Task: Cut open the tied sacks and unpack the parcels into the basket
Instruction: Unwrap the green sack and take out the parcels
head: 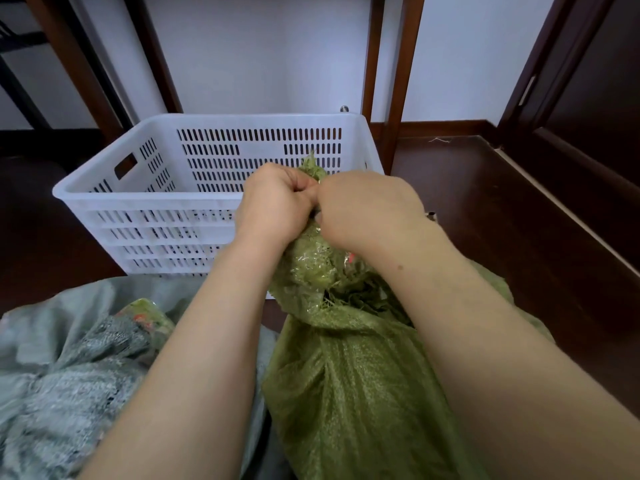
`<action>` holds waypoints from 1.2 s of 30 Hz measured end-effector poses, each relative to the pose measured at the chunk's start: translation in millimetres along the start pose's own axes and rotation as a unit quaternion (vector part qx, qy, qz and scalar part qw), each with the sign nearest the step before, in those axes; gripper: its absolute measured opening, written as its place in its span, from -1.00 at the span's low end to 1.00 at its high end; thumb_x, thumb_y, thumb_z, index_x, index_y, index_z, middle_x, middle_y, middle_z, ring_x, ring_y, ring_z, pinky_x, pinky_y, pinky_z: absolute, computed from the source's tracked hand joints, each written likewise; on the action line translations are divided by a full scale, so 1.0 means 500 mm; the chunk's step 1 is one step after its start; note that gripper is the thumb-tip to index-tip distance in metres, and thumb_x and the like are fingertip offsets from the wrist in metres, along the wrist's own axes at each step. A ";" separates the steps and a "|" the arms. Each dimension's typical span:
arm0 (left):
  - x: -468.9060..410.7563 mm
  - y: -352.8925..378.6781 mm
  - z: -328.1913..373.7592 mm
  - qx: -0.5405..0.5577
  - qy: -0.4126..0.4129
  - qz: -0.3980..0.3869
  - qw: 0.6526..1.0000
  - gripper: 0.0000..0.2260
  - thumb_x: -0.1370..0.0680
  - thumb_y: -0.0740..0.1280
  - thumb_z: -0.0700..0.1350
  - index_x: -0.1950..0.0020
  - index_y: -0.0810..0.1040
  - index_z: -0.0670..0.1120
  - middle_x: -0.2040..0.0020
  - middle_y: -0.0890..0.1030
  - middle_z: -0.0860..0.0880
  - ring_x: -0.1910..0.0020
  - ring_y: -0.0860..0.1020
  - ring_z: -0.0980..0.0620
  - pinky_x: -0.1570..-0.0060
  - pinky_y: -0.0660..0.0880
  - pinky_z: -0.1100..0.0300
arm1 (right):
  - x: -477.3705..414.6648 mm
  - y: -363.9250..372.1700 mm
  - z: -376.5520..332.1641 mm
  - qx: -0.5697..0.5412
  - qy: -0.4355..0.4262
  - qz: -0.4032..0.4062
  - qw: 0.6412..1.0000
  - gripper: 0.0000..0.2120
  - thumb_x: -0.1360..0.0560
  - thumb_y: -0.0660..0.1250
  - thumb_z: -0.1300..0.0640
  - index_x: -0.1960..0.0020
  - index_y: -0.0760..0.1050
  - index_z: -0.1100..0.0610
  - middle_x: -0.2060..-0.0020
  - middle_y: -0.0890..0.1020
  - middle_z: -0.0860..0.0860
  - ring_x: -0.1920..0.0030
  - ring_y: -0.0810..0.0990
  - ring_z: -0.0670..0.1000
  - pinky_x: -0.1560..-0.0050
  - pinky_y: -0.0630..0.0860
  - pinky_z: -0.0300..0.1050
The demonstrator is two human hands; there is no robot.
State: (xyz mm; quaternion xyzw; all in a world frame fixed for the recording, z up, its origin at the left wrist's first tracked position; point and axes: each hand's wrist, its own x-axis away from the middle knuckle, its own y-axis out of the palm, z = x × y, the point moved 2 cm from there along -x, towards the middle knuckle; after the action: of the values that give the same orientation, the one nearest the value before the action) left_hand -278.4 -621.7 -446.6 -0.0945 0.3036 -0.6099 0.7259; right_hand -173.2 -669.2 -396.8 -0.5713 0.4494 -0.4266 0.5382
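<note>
At the centre of the view, running down toward 6 o'clock, a green sack [346, 375] of coarse woven plastic stands between the person's forearms. Its body is full and creased. Its neck [311, 271] is bunched tight and wrapped in shiny clear tape, with loose green threads fraying out below the wrap. A ragged green tip [313, 168] pokes up above the knuckles.

At 12 o'clock, just behind the sack, a white plastic basket [145, 202] with slotted walls and a cut-out handle sits on the dark wooden floor [485, 220]. The near wall hides the bottom of the basket, so what lies in it cannot be told. At 8 o'clock a grey sack [69, 375] lies slumped beside the green one. Its top is also gathered under clear tape, with a little green and red showing there.

The left hand [273, 202] is clenched round the upper neck of the green sack from the 9 o'clock side, fingers curled tight and thumb tucked in. The right hand [367, 209] meets it from 3 o'clock, knuckles touching the left hand's. Its fingers curl under onto the same bunched neck, and their tips are hidden beneath the hand. A small metal end [431, 216] shows just beside the right wrist, and what it is cannot be told.
</note>
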 end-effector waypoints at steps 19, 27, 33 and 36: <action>0.006 -0.002 -0.024 0.104 -0.024 0.049 0.993 -0.70 -0.46 0.46 -0.07 0.38 0.59 -0.23 0.57 0.46 0.00 0.54 0.34 0.04 0.32 0.41 0.17 | 0.001 0.005 0.010 0.003 0.029 -0.061 0.998 -0.88 -0.59 0.20 0.12 0.09 0.40 0.14 0.32 0.38 -0.04 0.20 0.45 0.05 0.14 0.38 0.02; 0.012 -0.009 -0.031 0.084 -0.083 0.079 0.990 -0.74 -0.45 0.46 0.02 0.40 0.59 -0.05 0.41 0.58 0.10 0.37 0.50 0.04 0.08 0.59 -0.02 | 0.008 -0.001 0.043 -0.037 0.016 -0.112 0.993 -0.85 -0.58 0.26 0.10 0.14 0.51 0.11 0.31 0.46 -0.03 0.21 0.49 0.05 0.09 0.54 -0.05; 0.018 -0.030 -0.052 0.134 -0.097 0.037 0.986 -0.68 -0.49 0.42 -0.02 0.28 0.59 -0.26 0.35 0.54 -0.10 0.35 0.46 0.03 0.11 0.53 0.08 | 0.009 0.006 0.156 -0.353 0.089 -0.164 0.917 -0.77 -0.57 0.29 0.08 0.15 0.60 0.19 0.57 0.43 -0.02 0.65 0.22 -0.10 0.61 0.14 -0.37; 0.030 -0.035 -0.025 0.183 -0.113 0.012 0.976 -0.81 -0.55 0.34 -0.13 0.20 0.62 -0.19 0.33 0.59 -0.09 0.51 0.41 0.14 0.42 0.43 0.32 | -0.003 0.022 0.175 -0.487 0.125 -0.100 0.859 -0.77 -0.57 0.28 0.06 0.11 0.57 0.21 0.51 0.46 0.02 0.65 0.20 -0.12 0.62 0.10 -0.38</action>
State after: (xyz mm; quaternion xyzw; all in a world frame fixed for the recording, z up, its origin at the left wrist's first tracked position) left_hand -298.6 -636.9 -452.6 -0.0250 0.1038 -0.6315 0.7680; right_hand -89.2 -647.7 -412.6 -0.7440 0.6039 -0.2731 0.0849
